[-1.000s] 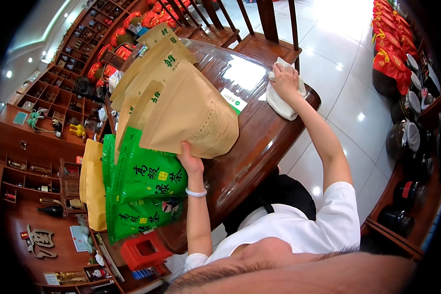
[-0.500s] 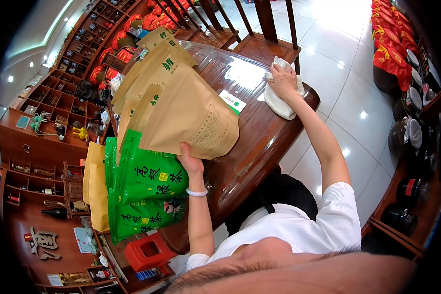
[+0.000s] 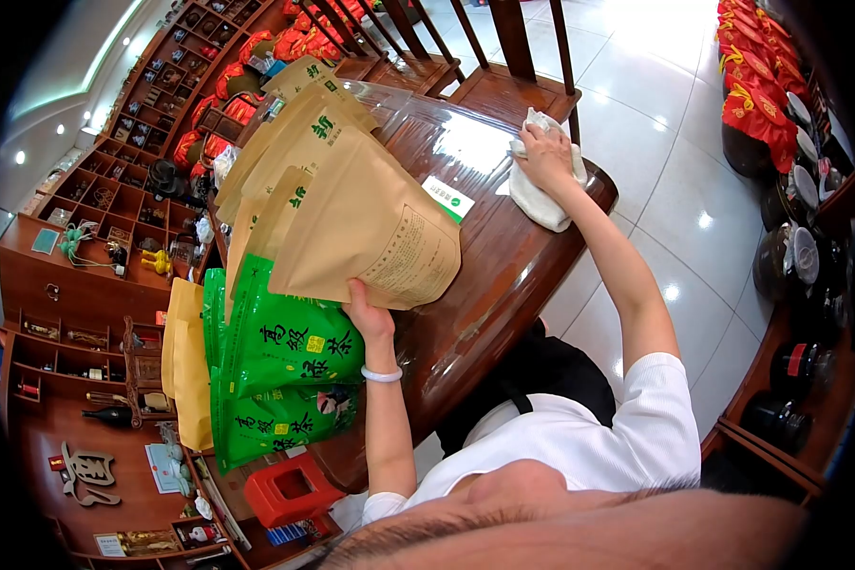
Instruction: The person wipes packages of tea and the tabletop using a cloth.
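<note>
My right hand (image 3: pixel 549 160) is closed over a bunched white cloth (image 3: pixel 541 201), pressed on the glossy wooden table (image 3: pixel 489 252) near its right end. My left hand (image 3: pixel 369 317) grips the lower edge of the front brown kraft paper bag (image 3: pixel 370 218). Its thumb shows against the bag, while the other fingers are mostly hidden. More kraft bags (image 3: pixel 299 95) lean behind it. Just left of this hand stand green tea bags (image 3: pixel 285 332) with black lettering, and a yellowish bag (image 3: pixel 188 361) is beside them.
A small green-and-white card (image 3: pixel 448 198) lies on the table. Wooden chairs (image 3: pixel 518 95) stand along the far side. Below the green bags is a red plastic container (image 3: pixel 293 489). Shelves with small ornaments (image 3: pixel 95 195) line the left; jars (image 3: pixel 784 252) stand on the right.
My right hand and the cloth have shifted very slightly left on the table. My left hand keeps its place at the kraft bag.
</note>
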`<state>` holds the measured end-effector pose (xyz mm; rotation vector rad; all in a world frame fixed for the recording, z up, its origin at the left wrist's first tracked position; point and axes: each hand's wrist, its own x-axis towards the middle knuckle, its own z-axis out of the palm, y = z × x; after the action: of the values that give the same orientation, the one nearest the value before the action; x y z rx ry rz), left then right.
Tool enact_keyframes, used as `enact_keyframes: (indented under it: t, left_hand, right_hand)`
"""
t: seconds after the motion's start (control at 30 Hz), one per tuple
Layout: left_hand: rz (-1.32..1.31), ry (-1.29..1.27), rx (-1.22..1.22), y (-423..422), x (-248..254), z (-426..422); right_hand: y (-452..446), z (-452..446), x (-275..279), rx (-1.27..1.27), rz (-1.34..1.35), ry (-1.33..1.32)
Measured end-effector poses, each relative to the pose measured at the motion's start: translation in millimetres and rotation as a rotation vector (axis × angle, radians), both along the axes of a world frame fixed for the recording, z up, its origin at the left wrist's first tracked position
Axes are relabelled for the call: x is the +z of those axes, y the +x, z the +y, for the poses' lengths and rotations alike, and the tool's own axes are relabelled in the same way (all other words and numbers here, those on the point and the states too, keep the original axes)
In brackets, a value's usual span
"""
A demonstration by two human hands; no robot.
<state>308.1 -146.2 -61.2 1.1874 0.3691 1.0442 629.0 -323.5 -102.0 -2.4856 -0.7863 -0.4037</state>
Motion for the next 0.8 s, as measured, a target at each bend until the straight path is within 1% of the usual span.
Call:
enact_keyframes:
  t: [0.1, 0.47, 0.53, 0.73, 0.8]
  left_hand:
    - [-0.004, 0.001, -0.004, -0.2, -0.6, 0.4]
    - [0.0, -0.001, -0.004, 0.2, 0.1, -0.6]
    - [0.03, 0.046, 0.016, 0.8, 0.1, -1.2]
    - [0.025, -0.002, 0.012, 0.1, 2.1, -6.8]
    - [0.023, -0.003, 0.013, -0.3, -0.4, -6.4]
  right_hand:
    - [2.4, 1.5, -4.8, 0.0, -0.038, 0.016]
    - [1.1, 0.6, -3.9, -0.002, -0.036, 0.017]
    - [0.3, 0.7, -2.4, 0.0, -0.029, 0.014]
    - [-0.7, 0.4, 0.8, -0.014, -0.011, -0.058]
    - [-0.5, 1.9, -1.7, -0.014, -0.011, 0.003]
